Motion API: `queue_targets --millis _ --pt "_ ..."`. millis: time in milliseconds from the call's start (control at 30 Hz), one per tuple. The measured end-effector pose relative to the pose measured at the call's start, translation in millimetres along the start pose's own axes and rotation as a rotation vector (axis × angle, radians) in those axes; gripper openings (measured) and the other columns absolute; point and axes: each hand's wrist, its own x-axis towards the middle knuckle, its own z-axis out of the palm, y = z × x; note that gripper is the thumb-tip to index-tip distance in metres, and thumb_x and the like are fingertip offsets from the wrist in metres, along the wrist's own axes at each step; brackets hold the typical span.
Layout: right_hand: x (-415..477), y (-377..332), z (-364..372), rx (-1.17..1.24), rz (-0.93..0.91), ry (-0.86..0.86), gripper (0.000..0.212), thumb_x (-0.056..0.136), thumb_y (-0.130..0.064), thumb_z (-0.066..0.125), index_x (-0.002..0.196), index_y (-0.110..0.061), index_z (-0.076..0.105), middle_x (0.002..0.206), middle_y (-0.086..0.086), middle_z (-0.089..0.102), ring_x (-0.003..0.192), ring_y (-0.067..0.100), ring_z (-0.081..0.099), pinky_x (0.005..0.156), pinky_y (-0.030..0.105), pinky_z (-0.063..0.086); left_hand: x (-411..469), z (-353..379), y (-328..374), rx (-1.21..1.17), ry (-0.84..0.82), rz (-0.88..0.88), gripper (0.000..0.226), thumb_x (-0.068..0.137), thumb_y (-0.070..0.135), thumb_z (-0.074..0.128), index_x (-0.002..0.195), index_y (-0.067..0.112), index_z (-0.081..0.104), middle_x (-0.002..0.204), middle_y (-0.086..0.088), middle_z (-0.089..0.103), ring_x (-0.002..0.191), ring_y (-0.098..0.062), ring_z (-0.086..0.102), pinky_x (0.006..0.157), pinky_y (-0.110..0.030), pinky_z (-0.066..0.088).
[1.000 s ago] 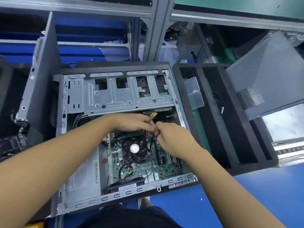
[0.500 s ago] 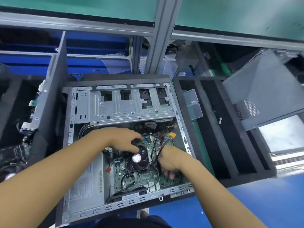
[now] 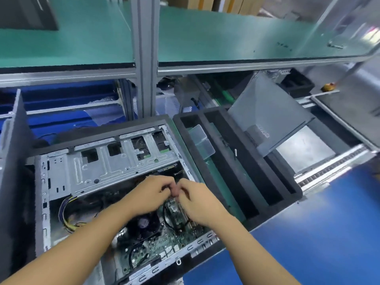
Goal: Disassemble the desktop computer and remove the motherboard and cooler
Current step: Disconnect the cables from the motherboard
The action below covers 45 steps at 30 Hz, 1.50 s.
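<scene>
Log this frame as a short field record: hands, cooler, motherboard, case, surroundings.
left hand: fingers curled, meeting the right hand above the motherboard
right hand: fingers curled at that spot; what they pinch is blurred
cooler: black fan, mounted on the motherboard, partly under the left forearm
case: open, lying flat, motherboard inside
right of case: black foam tray holding clear boxes

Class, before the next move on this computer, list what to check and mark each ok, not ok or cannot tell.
1. Case open, motherboard exposed: ok.
2. Cooler off the board: not ok, it sits there.
3. Black cable clear of board: not ok, it loops across.
4. What left hand and right hand pinch: cannot tell, blurred.
5. Foam tray beside case: ok.
</scene>
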Motion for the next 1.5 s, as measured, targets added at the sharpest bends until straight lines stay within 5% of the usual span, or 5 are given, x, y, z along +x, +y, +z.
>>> queue_targets --millis 167,467,967,1333,1500 --pt "-8 13 1 -0.300 -0.198 -0.103 0.020 0.092 -0.003 0.043 0.093 -0.012 0.061 0.098 0.002 0.058 0.096 0.021 0.053 0.084 0.040 0.048 -1 17 5 -0.078 0.056 -0.039 0.027 0.093 0.013 0.049 0.086 0.036 0.059 0.080 0.026 0.064 0.049 -0.004 0.045 0.050 -0.017 0.038" --pt "0 34 -4 -0.924 -0.695 -0.358 0.019 0.093 -0.017 0.046 0.081 -0.018 0.062 0.075 0.000 0.067 0.065 0.022 0.053 0.074 0.035 0.035 -6 21 13 0.079 0.184 -0.242 0.018 0.100 0.027 0.047 0.098 0.043 0.055 0.087 0.025 0.067 0.061 -0.003 0.060 0.065 -0.031 0.053" --pt "-4 -34 22 -0.367 -0.692 -0.420 0.013 0.095 -0.017 0.042 0.101 -0.025 0.051 0.098 0.002 0.066 0.088 0.028 0.059 0.074 0.041 0.048 -124 37 18 -0.087 0.787 -0.357 0.015 0.094 0.020 0.066 0.101 0.032 0.073 0.086 0.029 0.069 0.086 0.007 0.063 0.073 -0.004 0.041" --pt "-84 -191 186 -0.038 -0.697 -0.645 0.017 0.094 -0.023 0.047 0.093 -0.038 0.054 0.078 -0.013 0.066 0.059 0.006 0.052 0.054 0.024 0.041 -364 64 -21 -0.410 1.215 -0.599 0.039 0.093 0.006 0.049 0.102 0.039 0.068 0.094 0.019 0.070 0.086 -0.004 0.064 0.071 -0.013 0.047" --pt "-137 -246 285 0.002 -0.695 -0.780 0.018 0.088 -0.018 0.049 0.086 -0.033 0.057 0.079 -0.005 0.069 0.069 0.019 0.061 0.070 0.038 0.052 -487 111 -62 -0.606 1.382 -0.857 0.036 0.090 -0.002 0.049 0.093 0.029 0.066 0.084 0.005 0.071 0.080 -0.023 0.065 0.079 -0.044 0.055"
